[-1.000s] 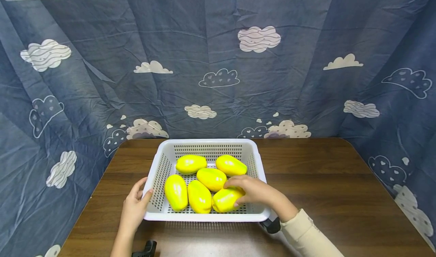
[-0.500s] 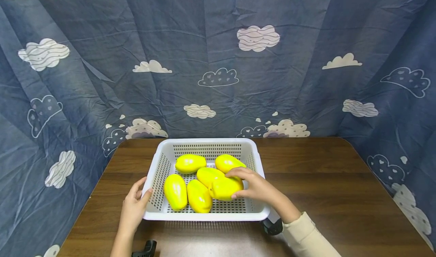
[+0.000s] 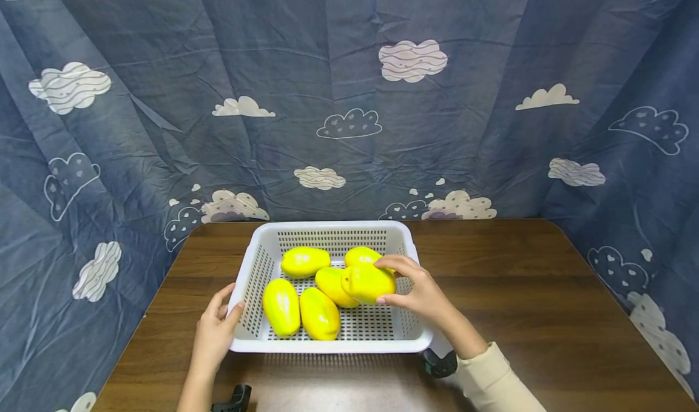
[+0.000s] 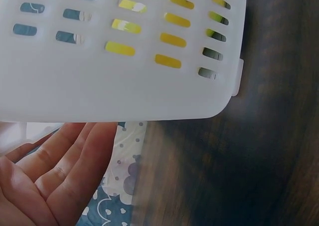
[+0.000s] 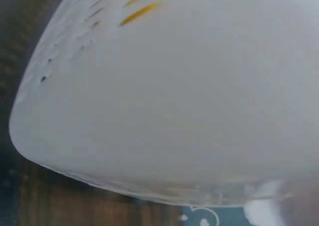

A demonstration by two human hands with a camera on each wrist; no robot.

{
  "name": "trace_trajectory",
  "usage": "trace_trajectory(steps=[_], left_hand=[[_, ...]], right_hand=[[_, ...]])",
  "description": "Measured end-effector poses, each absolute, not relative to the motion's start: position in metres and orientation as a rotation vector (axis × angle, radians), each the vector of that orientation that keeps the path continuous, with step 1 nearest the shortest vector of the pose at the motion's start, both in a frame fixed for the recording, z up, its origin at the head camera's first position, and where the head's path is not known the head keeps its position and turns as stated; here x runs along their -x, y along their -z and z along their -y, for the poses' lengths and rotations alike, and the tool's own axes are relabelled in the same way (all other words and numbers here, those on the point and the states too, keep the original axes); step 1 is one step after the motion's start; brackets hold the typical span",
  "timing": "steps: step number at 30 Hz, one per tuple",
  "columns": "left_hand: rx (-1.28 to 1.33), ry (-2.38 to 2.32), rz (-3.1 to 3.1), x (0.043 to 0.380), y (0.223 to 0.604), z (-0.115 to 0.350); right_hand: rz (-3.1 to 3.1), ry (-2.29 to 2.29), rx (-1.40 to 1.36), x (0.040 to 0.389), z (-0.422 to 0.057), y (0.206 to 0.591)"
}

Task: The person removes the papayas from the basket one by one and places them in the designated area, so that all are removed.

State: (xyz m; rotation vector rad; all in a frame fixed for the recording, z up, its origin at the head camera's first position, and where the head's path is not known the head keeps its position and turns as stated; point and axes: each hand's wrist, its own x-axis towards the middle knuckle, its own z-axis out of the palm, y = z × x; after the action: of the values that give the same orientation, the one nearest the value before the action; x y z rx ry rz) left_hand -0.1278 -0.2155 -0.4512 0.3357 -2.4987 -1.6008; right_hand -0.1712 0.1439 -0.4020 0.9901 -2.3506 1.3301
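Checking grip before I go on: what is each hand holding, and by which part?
The right hand grips a yellow fruit by its right end, lifted above the others. The left hand rests on the white basket at its left wall, thumb on the rim.

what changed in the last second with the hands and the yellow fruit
The right hand, already gripping one yellow fruit at the basket's near right, lifted it up and back, above the others. The left hand stayed resting on the white basket at its left wall; the five other fruits did not move.
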Motion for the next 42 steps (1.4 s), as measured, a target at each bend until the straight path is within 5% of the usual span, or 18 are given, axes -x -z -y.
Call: trace_trajectory(steps=[10,23,42], left_hand=[[-0.333,1.606,2.497,0.128,0.452,0.216],[-0.340,1.621,2.489,0.128,0.452,0.216],[-0.346,1.645,2.469,0.128,0.452,0.215]], right_hand=[[2.259,-1.324,-0.789,0.167,-0.167,0.386],[2.084,-1.346,-0.442,0.207,-0.225,0.439],[2.378,-1.006,0.268,0.213,-0.235,0.467]])
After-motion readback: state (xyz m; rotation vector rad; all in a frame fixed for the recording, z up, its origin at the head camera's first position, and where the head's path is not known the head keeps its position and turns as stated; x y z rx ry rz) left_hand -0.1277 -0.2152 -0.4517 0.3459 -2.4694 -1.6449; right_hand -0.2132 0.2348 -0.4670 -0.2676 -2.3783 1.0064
